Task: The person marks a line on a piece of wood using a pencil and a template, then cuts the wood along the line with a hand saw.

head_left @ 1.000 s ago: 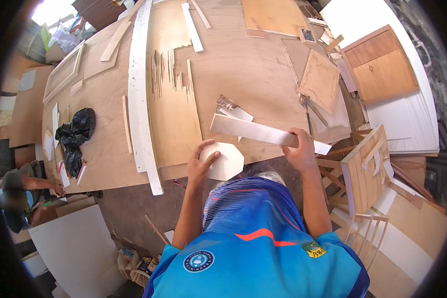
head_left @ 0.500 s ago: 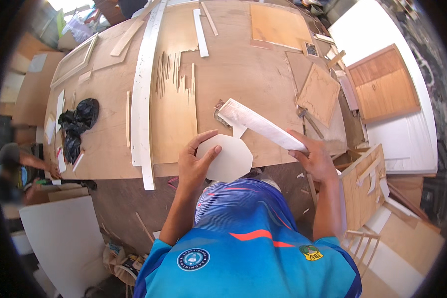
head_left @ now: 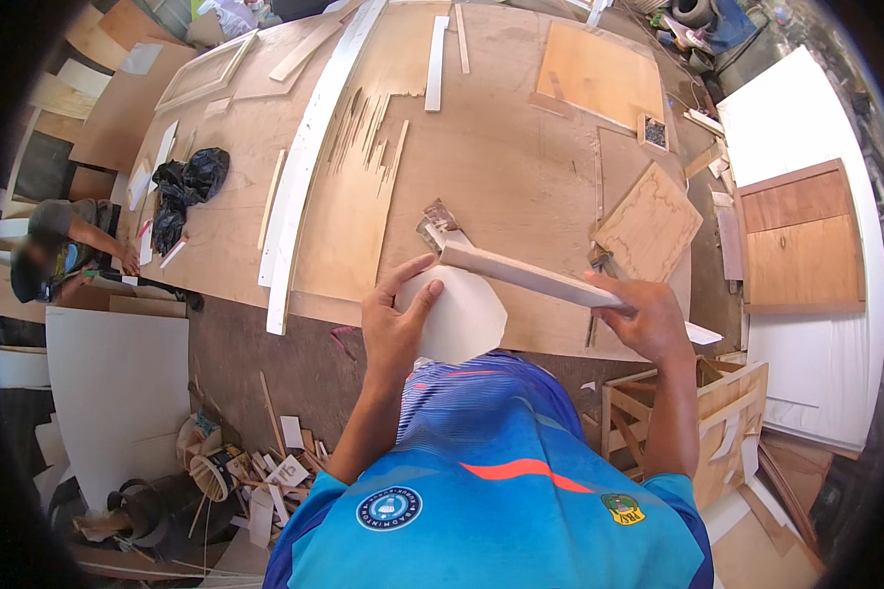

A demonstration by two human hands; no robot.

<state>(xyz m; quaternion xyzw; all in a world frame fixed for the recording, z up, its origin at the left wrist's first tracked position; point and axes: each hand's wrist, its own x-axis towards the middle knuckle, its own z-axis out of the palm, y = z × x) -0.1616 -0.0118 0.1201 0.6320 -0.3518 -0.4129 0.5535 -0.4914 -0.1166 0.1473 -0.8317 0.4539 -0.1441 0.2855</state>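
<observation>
While the fingers [head_left: 417, 285] of the left hand [head_left: 395, 329] lie spread and flat on a pale, many-sided panel [head_left: 462, 316], gripping nothing, the fingers of the right hand [head_left: 648, 319] are curled closed around one end of a long wooden strip [head_left: 525, 275]. That strip runs slantwise from the right hand up and leftward, passing just above the left fingertips — its far end reaches a small scrap of veneer [head_left: 437, 218]. The pale panel sits at the near edge of the tabletop [head_left: 501, 167], right in front of the person's blue shirt [head_left: 491, 471], partly hanging over the edge.

Farther out on the tabletop, a long white board [head_left: 309, 157] runs lengthwise on the left half, with a splintered plywood sheet [head_left: 359, 196] beside it and a black plastic bag [head_left: 187, 187] nearer the left edge. A square plywood piece [head_left: 648, 221] lies tilted to the right of the strip, and a larger square sheet [head_left: 599, 69] rests at the far side. Beyond the right edge stands a brown cabinet door [head_left: 801, 236] on a white panel [head_left: 805, 128]. At the left edge of the tabletop another person [head_left: 64, 245] leans in — one hand on the surface. Wood offcuts [head_left: 255, 471] litter the floor below.
</observation>
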